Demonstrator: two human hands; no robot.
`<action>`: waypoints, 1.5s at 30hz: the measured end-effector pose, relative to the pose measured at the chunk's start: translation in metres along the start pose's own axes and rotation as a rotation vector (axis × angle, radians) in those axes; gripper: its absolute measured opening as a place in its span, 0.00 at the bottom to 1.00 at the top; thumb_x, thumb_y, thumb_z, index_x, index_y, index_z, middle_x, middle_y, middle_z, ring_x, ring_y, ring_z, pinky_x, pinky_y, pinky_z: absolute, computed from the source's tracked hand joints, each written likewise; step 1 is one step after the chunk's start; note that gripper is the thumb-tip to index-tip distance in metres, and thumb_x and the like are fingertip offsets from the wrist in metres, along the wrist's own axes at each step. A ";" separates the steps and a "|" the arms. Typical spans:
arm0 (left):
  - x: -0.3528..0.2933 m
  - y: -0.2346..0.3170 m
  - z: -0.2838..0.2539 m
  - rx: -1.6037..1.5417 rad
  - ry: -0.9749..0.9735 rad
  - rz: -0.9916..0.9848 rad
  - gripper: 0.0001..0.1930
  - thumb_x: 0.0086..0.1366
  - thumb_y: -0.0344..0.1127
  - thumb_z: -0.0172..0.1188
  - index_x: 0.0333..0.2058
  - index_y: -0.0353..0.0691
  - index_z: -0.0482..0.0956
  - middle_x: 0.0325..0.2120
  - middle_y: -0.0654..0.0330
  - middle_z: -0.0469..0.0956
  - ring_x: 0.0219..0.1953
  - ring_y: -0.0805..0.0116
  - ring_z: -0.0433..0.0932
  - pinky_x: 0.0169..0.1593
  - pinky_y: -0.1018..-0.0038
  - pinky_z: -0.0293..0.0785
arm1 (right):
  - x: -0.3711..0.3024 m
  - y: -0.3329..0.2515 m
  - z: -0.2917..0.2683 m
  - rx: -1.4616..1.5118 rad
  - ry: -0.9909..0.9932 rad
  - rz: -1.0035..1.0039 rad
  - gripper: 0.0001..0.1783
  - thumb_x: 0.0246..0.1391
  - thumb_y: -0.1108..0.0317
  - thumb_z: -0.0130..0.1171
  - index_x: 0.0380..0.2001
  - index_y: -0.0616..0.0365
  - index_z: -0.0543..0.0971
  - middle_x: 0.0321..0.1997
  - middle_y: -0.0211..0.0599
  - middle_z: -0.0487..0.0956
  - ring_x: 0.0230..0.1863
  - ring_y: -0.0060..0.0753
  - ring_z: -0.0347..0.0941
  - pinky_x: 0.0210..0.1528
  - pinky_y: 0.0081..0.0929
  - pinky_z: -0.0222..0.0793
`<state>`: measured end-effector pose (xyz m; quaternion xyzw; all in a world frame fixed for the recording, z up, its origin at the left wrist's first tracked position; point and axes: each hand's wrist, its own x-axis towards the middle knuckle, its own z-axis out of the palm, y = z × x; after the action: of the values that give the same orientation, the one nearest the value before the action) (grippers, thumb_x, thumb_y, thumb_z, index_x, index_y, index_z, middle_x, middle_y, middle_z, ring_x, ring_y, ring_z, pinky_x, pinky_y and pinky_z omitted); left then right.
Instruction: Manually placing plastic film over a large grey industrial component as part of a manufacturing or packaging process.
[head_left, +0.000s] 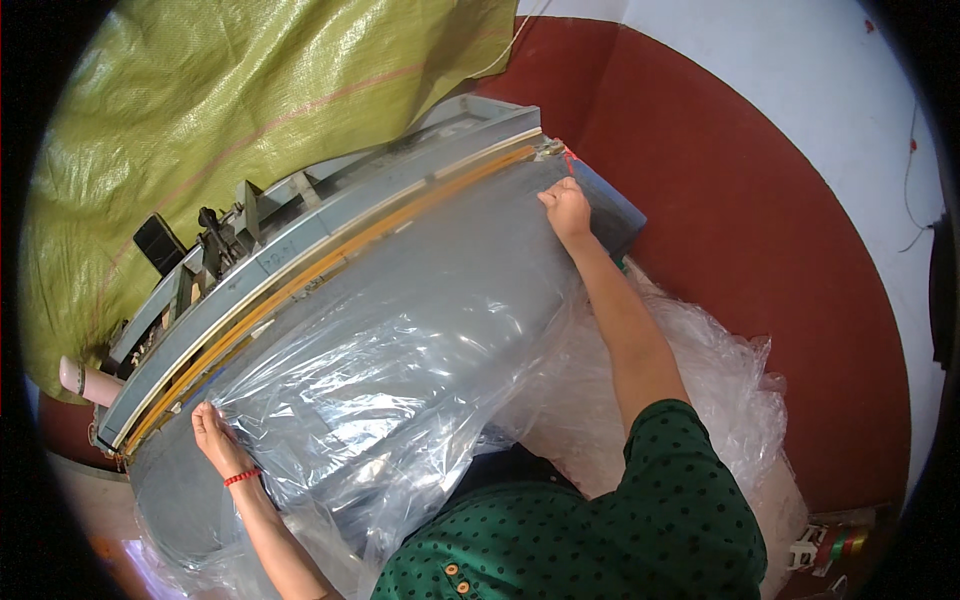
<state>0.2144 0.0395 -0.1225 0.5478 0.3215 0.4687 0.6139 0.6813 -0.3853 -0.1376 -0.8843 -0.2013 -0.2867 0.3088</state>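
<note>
Pinching the clear plastic film [390, 360] over the grey table [158, 485], fingers clamped on it, the left hand [213, 436] was near the table's left end, the right hand [567, 209] near its right end — perhaps so it would lie taut.

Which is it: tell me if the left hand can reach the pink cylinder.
Probably not without letting go: the left hand seems to pinch the clear plastic film, and the grey rail lies between it and the pink cylinder.
</note>
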 end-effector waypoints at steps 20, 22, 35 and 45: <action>-0.028 0.093 -0.084 0.665 -0.714 -0.121 0.06 0.50 0.28 0.52 0.30 0.38 0.69 0.20 0.71 0.67 0.20 0.84 0.63 0.23 0.86 0.59 | -0.006 -0.067 -0.006 -0.341 -0.259 0.159 0.12 0.52 0.64 0.43 0.35 0.57 0.72 0.35 0.47 0.74 0.38 0.49 0.71 0.40 0.41 0.65; -0.021 0.106 -0.143 0.939 -0.841 -0.163 0.05 0.50 0.28 0.53 0.28 0.38 0.70 0.19 0.70 0.68 0.22 0.81 0.65 0.27 0.83 0.62 | -0.002 -0.027 0.000 -0.373 -0.204 0.036 0.13 0.53 0.62 0.43 0.37 0.55 0.73 0.36 0.46 0.74 0.39 0.47 0.71 0.41 0.39 0.65; 0.024 0.226 -0.226 1.523 0.648 1.305 0.08 0.44 0.27 0.56 0.27 0.37 0.72 0.26 0.55 0.72 0.31 0.57 0.71 0.35 0.69 0.69 | 0.024 0.054 0.014 -0.410 -0.194 0.121 0.17 0.56 0.57 0.41 0.40 0.59 0.65 0.36 0.52 0.74 0.39 0.55 0.69 0.37 0.41 0.63; 0.029 0.050 -0.239 1.481 -0.241 0.393 0.23 0.56 0.41 0.50 0.49 0.36 0.65 0.53 0.50 0.60 0.57 0.50 0.55 0.56 0.63 0.55 | 0.024 0.079 0.013 -0.306 -0.175 0.110 0.16 0.52 0.57 0.48 0.33 0.60 0.75 0.33 0.46 0.76 0.35 0.49 0.71 0.37 0.34 0.64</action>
<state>-0.0033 0.1533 -0.1165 0.9095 0.3791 0.1690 0.0238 0.7460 -0.4297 -0.1646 -0.9522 -0.1329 -0.2185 0.1671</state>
